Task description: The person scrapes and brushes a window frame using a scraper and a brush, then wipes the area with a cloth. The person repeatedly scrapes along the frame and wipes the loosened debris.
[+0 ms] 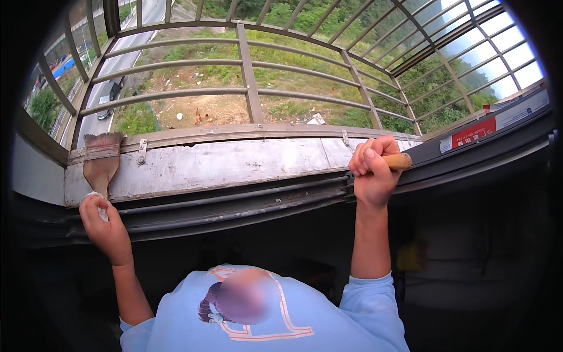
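Observation:
My left hand [105, 229] grips the handle of a flat paintbrush [101, 169], with a bit of white material showing by the fingers. Its worn, stained bristles point up and away from me, over the left end of a pale, dirty metal ledge [246, 163]. In my right hand [374, 182] is a rounded wooden handle [399, 161], its butt end pointing right. Whatever tool part it carries is hidden by my fist. That fist is above the right side of the dark sliding-window track [228, 214], which has grime along its rails.
A metal security cage [250, 79] encloses the ledge, fixed by small brackets [142, 152]. At right, a dark window frame [422, 169] bears a red-and-white printed strip [473, 134]. Far below are a road [90, 125], a parked vehicle [108, 97] and grassy ground.

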The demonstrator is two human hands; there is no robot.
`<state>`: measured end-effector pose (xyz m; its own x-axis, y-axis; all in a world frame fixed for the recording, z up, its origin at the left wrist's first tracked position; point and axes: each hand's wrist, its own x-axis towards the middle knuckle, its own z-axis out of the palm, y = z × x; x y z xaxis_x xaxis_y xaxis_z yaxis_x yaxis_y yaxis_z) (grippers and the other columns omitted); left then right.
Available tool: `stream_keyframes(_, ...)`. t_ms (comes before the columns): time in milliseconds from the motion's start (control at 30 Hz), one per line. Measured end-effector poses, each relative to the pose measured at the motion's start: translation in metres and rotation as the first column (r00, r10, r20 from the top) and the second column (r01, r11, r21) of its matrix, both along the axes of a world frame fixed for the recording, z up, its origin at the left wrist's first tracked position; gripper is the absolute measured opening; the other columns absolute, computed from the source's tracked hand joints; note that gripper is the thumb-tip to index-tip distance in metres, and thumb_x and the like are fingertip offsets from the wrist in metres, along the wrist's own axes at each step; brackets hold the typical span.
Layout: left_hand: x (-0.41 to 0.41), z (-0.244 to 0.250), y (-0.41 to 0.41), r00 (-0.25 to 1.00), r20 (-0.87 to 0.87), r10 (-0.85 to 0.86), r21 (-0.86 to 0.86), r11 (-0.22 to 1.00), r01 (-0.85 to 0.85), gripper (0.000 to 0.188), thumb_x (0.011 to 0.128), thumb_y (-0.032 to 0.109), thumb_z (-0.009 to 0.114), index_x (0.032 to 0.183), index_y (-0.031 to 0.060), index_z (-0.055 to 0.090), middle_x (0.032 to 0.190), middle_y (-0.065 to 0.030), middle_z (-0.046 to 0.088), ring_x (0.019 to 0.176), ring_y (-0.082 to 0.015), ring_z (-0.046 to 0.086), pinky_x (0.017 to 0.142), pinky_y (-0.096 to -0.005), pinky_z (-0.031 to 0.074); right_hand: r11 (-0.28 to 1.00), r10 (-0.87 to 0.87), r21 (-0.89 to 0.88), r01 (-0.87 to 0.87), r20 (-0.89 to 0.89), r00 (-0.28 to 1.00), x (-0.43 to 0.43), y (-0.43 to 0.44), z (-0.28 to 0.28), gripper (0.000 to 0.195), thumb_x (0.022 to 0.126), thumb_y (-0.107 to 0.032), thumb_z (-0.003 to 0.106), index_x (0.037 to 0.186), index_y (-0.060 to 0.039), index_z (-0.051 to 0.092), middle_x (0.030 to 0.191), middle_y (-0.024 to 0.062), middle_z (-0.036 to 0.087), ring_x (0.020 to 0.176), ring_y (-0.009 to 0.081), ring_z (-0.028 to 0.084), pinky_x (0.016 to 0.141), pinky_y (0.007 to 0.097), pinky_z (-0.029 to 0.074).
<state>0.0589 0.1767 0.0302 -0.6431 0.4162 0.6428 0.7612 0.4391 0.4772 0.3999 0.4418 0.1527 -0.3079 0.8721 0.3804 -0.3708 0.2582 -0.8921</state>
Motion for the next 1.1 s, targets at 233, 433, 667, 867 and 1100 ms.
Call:
stream_keyframes(233,-0.001,-0.003,0.0,1.0,-0.001,-0.008,-0.005,1.0,0.008,0.009,0.083,-0.009,0.055,0.088,-0.0019,0.051,0.099,-0.0149,0.055,0.096,-0.031,0.056,0.089,-0.0377,0.044,0.982,0.046,-0.185,-0.031,0.074,0.996,0.002,0.018,-0.002,0.022,0.08,0.001,0.058,0.072,-0.0079,0.039,0.059,0.002,0.041,0.047,0.0091,0.036,0.043,0.0246,0.031)
stream_keyframes(433,-0.001,-0.002,-0.003,1.0,0.001,0.007,-0.003,1.0,-0.007,0.009,0.084,-0.008,0.055,0.087,-0.0021,0.049,0.098,-0.0146,0.054,0.096,-0.0311,0.056,0.089,-0.037,0.044,0.998,-0.037,-0.052,0.036,-0.018,0.999,0.008,0.001,-0.026,0.019,0.081,0.0,0.055,0.074,-0.007,0.039,0.061,0.0021,0.041,0.049,0.0092,0.036,0.043,0.0234,0.03)
stream_keyframes(667,0.0,0.002,0.003,0.999,-0.012,-0.036,0.01,0.999,0.036,0.01,0.083,-0.009,0.054,0.086,-0.002,0.048,0.096,-0.0142,0.052,0.094,-0.0309,0.055,0.089,-0.0365,0.043,0.845,-0.173,0.529,0.082,0.126,0.977,0.006,-0.04,-0.097,0.026,0.07,0.012,0.057,0.08,-0.0063,0.041,0.068,0.0067,0.049,0.059,0.0171,0.049,0.054,0.0267,0.041)
stream_keyframes(867,-0.001,0.003,0.0,0.999,0.016,-0.035,0.009,0.999,0.035,0.009,0.083,-0.008,0.053,0.086,-0.0017,0.048,0.098,-0.0144,0.053,0.095,-0.0309,0.055,0.089,-0.036,0.043,0.936,-0.202,0.245,0.251,-0.209,0.957,-0.001,-0.004,-0.056,0.017,0.082,0.003,0.054,0.083,-0.0057,0.04,0.068,0.0056,0.045,0.057,0.0143,0.043,0.055,0.0295,0.042)
stream_keyframes(1100,-0.002,-0.005,-0.001,1.0,0.006,-0.021,0.007,1.0,0.021,0.01,0.083,-0.009,0.054,0.088,-0.0019,0.05,0.1,-0.0141,0.054,0.096,-0.0296,0.056,0.09,-0.0362,0.043,0.984,-0.179,0.002,0.179,-0.012,0.984,0.01,0.01,-0.011,0.019,0.08,0.003,0.056,0.077,-0.0069,0.039,0.063,0.002,0.041,0.048,0.0087,0.037,0.044,0.0244,0.034)
